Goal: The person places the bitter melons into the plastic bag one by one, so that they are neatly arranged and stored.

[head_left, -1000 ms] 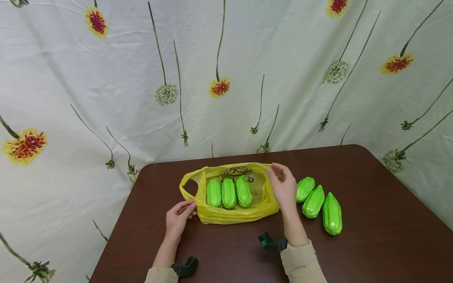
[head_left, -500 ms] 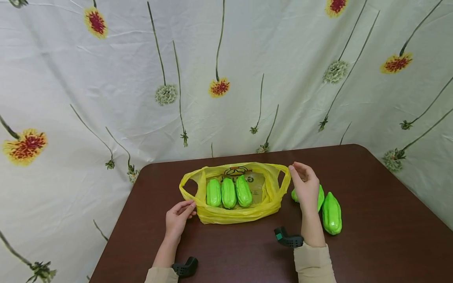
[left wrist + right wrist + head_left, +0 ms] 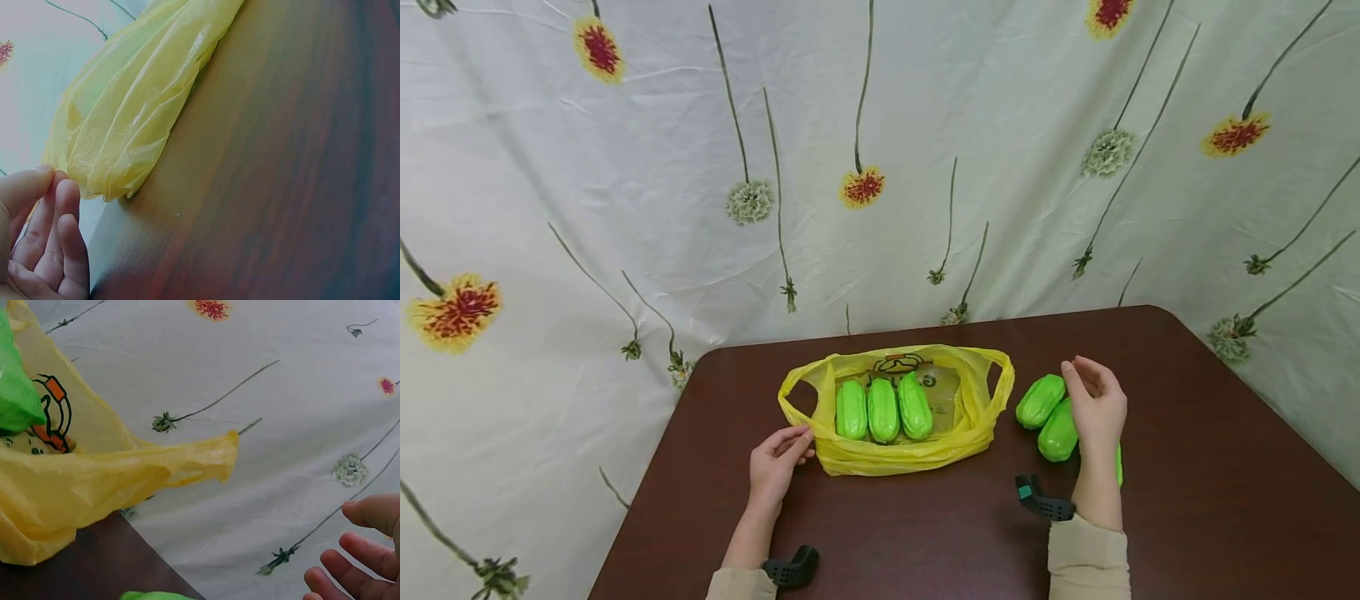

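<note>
Yellow bag: the yellow bag [image 3: 895, 458] rests on the bench [image 3: 925, 542], mouth spread, with three green gourd-like pieces [image 3: 883, 410] side by side inside.
Left hand: the left hand [image 3: 772, 467] pinches the bag's edge, thumb against forefinger, near the left handle [image 3: 784, 400].
Right hand: the right hand [image 3: 1099, 410] grasps nothing, its thumb and fingers apart; it is over the loose pieces. I cannot tell if it touches one.
Loose pieces: two green pieces [image 3: 1041, 402] show right of the bag; another green piece [image 3: 1120, 467] is mostly hidden by the right forearm.
Mouth risk: nothing holds the right handle [image 3: 1007, 383], so the thin plastic could fold inward; a strong left pull could drag or tear it.
Slip risk: the glossy skins look smooth, so a fingertip grip may slide, and the forearm might knock the hidden piece.
</note>
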{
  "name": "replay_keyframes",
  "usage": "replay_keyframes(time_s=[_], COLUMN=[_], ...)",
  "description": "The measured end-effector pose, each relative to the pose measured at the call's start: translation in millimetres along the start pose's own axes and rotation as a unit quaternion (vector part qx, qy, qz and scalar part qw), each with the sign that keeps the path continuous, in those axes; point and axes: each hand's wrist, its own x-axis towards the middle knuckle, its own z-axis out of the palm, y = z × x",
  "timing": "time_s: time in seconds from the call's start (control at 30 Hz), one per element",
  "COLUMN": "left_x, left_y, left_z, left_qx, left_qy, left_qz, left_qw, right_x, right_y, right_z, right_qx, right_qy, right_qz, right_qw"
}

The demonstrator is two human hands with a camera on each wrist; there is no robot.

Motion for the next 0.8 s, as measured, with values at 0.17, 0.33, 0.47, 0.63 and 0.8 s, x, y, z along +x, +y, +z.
replay_keyframes(time_s=[0.17, 0.33, 0.47, 0.63, 0.8], left_x=[0.2, 0.5, -1.5, -1.1, 1.2], left_y=[0.4, -0.4, 4.1, 5.0, 0.1], left_z=[-0.4, -0.4, -0.8, -1.5, -1.2], left_qx=[0.005, 0.005, 0.002, 0.000, -0.001], left_qy=[-0.002, -0.001, -0.010, -0.015, -0.006], left_qz=[-0.003, -0.005, -0.009, -0.012, -0.003], left_qw=[1.0000, 1.0000, 0.9999, 0.9998, 1.0000], right_x=[3, 7, 9, 10, 11], right_y=[6, 14, 20, 25, 30], right_z=[-11.1, -21.8, -29.2, -35.8, -40.2], right_qx=[-0.007, -0.015, -0.029, -0.039, -0.062], right_qy=[0.016, 0.026, 0.034, 0.047, 0.051], right_qz=[0.010, 0.022, 0.037, 0.052, 0.065], right_qw=[1.000, 0.999, 0.998, 0.997, 0.995])
